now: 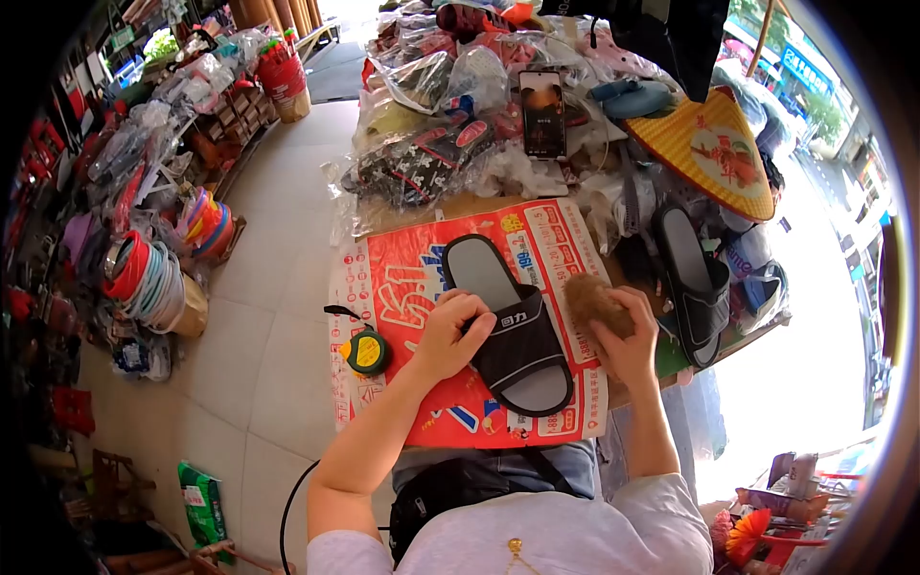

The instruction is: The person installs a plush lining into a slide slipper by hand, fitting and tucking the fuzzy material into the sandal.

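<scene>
A black slide slipper (537, 345) with a grey footbed and white lettering on its strap lies on a red printed sheet (412, 278). My left hand (452, 335) is closed at the strap's left edge, its fingertips partly hidden. To the right of the slipper, my right hand (628, 335) grips a brown, fuzzy-looking pad (589, 305); whether it is a brush or a cloth I cannot tell. A matching slipper (692, 287) rests farther right, near the table's edge. Left of my left hand, a green and yellow tape measure (366, 353) sits on the sheet.
Behind the sheet, plastic-wrapped goods (422, 153) are piled up, with a phone (543, 115) propped among them. A yellow conical hat (709, 153) leans at the back right. Tiled floor (278, 240) and stacked wares (158, 278) lie to the left.
</scene>
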`<state>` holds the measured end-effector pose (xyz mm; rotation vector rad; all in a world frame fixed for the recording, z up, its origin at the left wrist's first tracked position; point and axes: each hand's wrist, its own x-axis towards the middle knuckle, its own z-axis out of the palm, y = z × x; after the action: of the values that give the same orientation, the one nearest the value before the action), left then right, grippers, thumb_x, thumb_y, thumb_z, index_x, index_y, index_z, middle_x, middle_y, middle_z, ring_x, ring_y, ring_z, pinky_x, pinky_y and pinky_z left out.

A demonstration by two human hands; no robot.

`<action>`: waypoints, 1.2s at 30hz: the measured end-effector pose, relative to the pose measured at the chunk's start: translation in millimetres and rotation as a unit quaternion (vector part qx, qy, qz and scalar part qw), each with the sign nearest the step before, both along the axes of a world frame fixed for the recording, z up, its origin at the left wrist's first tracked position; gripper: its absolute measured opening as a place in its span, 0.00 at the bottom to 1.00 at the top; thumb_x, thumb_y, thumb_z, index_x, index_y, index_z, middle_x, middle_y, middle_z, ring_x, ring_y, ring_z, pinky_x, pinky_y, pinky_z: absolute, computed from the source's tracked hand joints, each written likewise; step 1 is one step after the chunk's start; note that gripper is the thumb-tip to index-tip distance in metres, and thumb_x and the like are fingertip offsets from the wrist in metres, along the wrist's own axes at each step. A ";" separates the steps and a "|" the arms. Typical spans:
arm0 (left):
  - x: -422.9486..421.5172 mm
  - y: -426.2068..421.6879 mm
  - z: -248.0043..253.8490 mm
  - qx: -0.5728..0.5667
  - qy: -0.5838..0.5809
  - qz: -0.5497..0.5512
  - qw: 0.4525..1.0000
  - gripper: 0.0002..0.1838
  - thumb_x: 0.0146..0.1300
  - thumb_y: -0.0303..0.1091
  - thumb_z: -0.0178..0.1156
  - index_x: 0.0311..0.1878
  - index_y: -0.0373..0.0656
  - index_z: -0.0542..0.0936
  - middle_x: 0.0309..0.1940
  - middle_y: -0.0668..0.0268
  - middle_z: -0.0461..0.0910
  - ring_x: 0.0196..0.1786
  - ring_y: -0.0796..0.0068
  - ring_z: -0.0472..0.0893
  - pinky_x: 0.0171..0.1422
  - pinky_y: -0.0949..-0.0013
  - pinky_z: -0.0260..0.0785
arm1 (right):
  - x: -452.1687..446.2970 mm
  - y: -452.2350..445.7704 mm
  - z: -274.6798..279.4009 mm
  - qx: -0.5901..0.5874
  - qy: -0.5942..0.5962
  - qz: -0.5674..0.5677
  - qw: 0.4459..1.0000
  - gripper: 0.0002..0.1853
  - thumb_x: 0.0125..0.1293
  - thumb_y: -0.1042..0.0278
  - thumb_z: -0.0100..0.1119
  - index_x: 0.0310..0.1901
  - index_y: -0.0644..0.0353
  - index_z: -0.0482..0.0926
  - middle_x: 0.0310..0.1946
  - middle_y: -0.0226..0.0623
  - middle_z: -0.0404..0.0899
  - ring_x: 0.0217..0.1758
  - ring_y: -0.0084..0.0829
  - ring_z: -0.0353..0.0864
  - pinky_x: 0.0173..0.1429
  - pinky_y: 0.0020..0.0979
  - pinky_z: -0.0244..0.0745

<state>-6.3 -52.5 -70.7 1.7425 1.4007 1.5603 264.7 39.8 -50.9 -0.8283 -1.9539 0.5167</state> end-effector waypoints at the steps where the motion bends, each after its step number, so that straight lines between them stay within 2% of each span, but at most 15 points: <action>1: 0.1 1.4 0.7 0.000 -0.003 -0.005 1.000 0.08 0.64 0.30 0.60 0.29 0.41 0.76 0.23 0.66 0.72 0.34 0.67 0.72 0.52 0.64 0.63 | 0.9 -1.0 5.1 -0.019 0.030 -0.013 0.999 0.28 0.45 0.78 0.77 0.52 0.61 0.80 0.51 0.45 0.79 0.54 0.43 0.82 0.58 0.37 0.77; 3: 1.7 2.9 -3.7 -0.014 -0.019 0.002 1.000 0.09 0.65 0.31 0.61 0.28 0.41 0.75 0.23 0.68 0.71 0.33 0.69 0.71 0.55 0.64 0.62 | -3.7 -11.6 10.9 0.023 0.041 0.014 0.999 0.28 0.45 0.79 0.77 0.52 0.61 0.80 0.51 0.45 0.79 0.54 0.43 0.82 0.58 0.37 0.77; 6: -2.8 6.3 -13.8 -0.025 -0.070 -0.025 0.997 0.13 0.67 0.33 0.62 0.27 0.43 0.73 0.23 0.71 0.70 0.33 0.73 0.71 0.60 0.64 0.60 | -24.1 -22.2 10.0 0.042 -0.006 0.172 0.984 0.29 0.44 0.79 0.77 0.53 0.58 0.80 0.51 0.47 0.79 0.54 0.44 0.81 0.58 0.37 0.77; 10: -2.9 4.0 -12.6 -0.002 -0.182 -0.051 0.982 0.17 0.70 0.36 0.61 0.25 0.46 0.71 0.25 0.74 0.70 0.33 0.80 0.71 0.69 0.64 0.55 | -22.0 4.5 -0.3 0.049 -0.020 0.029 0.998 0.30 0.44 0.81 0.77 0.53 0.58 0.79 0.50 0.47 0.80 0.53 0.44 0.82 0.57 0.37 0.77; 15: 2.0 -3.0 -2.0 0.013 -0.381 -0.070 0.922 0.18 0.70 0.41 0.60 0.23 0.48 0.70 0.26 0.72 0.72 0.35 0.79 0.72 0.77 0.63 0.51 | -21.3 -18.4 14.0 0.090 0.081 0.062 0.991 0.31 0.41 0.76 0.80 0.50 0.61 0.78 0.50 0.49 0.79 0.50 0.45 0.83 0.54 0.38 0.78; 16: 7.5 -4.6 0.5 -0.057 -0.560 -0.065 0.824 0.20 0.70 0.44 0.59 0.23 0.49 0.68 0.26 0.72 0.71 0.35 0.79 0.72 0.77 0.63 0.52 | -27.2 -27.8 14.8 0.116 0.104 0.134 0.979 0.31 0.40 0.75 0.80 0.50 0.61 0.78 0.50 0.49 0.79 0.50 0.46 0.83 0.53 0.39 0.78; 19: 2.0 2.7 -10.7 -0.088 -0.696 -0.104 0.705 0.24 0.69 0.52 0.58 0.23 0.52 0.61 0.24 0.73 0.66 0.38 0.77 0.71 0.77 0.63 0.53 | -45.0 -27.7 17.5 0.134 0.131 0.216 0.958 0.30 0.42 0.75 0.80 0.50 0.60 0.78 0.50 0.48 0.79 0.51 0.45 0.83 0.54 0.38 0.78; 22: -6.3 5.0 -16.8 -0.006 -0.623 -0.205 0.754 0.26 0.71 0.55 0.51 0.21 0.49 0.64 0.21 0.70 0.69 0.35 0.75 0.73 0.80 0.60 0.54 | -49.8 6.3 -0.2 -0.013 0.041 0.101 0.994 0.29 0.46 0.77 0.77 0.52 0.60 0.78 0.50 0.45 0.79 0.55 0.42 0.81 0.56 0.36 0.77; 24: -7.8 4.6 -13.4 -0.025 -0.581 -0.217 0.784 0.26 0.72 0.53 0.51 0.20 0.51 0.59 0.19 0.70 0.63 0.34 0.75 0.71 0.77 0.61 0.57 | -44.5 16.2 7.8 0.014 0.049 0.098 0.994 0.28 0.46 0.78 0.76 0.52 0.61 0.78 0.50 0.45 0.79 0.54 0.42 0.81 0.56 0.37 0.77; 27: -5.3 6.6 -18.4 -0.007 -0.639 -0.215 0.739 0.23 0.72 0.50 0.53 0.22 0.50 0.62 0.20 0.70 0.60 0.33 0.74 0.68 0.77 0.62 0.55 | -41.6 7.1 32.5 0.074 0.080 0.115 0.987 0.28 0.46 0.78 0.76 0.53 0.62 0.78 0.51 0.46 0.79 0.53 0.43 0.82 0.57 0.38 0.77; 28: -13.0 11.8 -45.3 0.002 -0.686 -0.219 0.694 0.22 0.71 0.55 0.52 0.32 0.45 0.74 0.25 0.69 0.73 0.38 0.71 0.77 0.74 0.60 0.63 | -44.9 -2.3 39.5 0.100 0.090 0.199 0.971 0.29 0.46 0.77 0.77 0.53 0.62 0.78 0.51 0.46 0.79 0.53 0.44 0.82 0.57 0.39 0.78; 29: -9.8 6.1 -25.5 -0.004 -0.683 -0.228 0.694 0.22 0.71 0.55 0.52 0.32 0.45 0.74 0.25 0.69 0.73 0.38 0.71 0.77 0.74 0.60 0.63 | -48.7 -9.0 43.2 0.127 0.101 0.279 0.947 0.30 0.46 0.76 0.78 0.53 0.62 0.78 0.51 0.46 0.79 0.53 0.45 0.82 0.56 0.40 0.78; 30: -6.3 -3.1 -4.1 -0.088 -0.688 -0.176 0.698 0.21 0.69 0.56 0.55 0.31 0.47 0.74 0.29 0.68 0.76 0.43 0.69 0.78 0.72 0.58 0.66 | -55.3 -8.5 37.9 0.131 0.101 0.268 0.949 0.30 0.46 0.76 0.78 0.53 0.62 0.78 0.51 0.46 0.79 0.53 0.45 0.82 0.56 0.40 0.78; 32: -25.9 -5.6 -19.4 -0.155 -0.656 -0.231 0.702 0.26 0.66 0.62 0.56 0.42 0.45 0.80 0.44 0.60 0.84 0.54 0.61 0.83 0.62 0.53 0.76 | -70.3 6.8 14.1 0.144 0.065 0.253 0.955 0.30 0.47 0.74 0.78 0.55 0.61 0.77 0.49 0.45 0.80 0.52 0.45 0.82 0.56 0.41 0.78; 36: -23.7 -13.7 -9.6 -0.172 -0.641 -0.233 0.711 0.40 0.65 0.69 0.52 0.57 0.37 0.79 0.49 0.55 0.85 0.50 0.59 0.85 0.57 0.58 0.80 | -84.0 64.0 10.9 0.122 0.042 0.139 0.982 0.27 0.53 0.72 0.76 0.55 0.60 0.77 0.49 0.43 0.80 0.53 0.39 0.82 0.56 0.38 0.77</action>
<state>-30.0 -66.2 -80.3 0.3718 0.3900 1.4752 180.7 103.7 -40.0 -0.3741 -2.0160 0.4539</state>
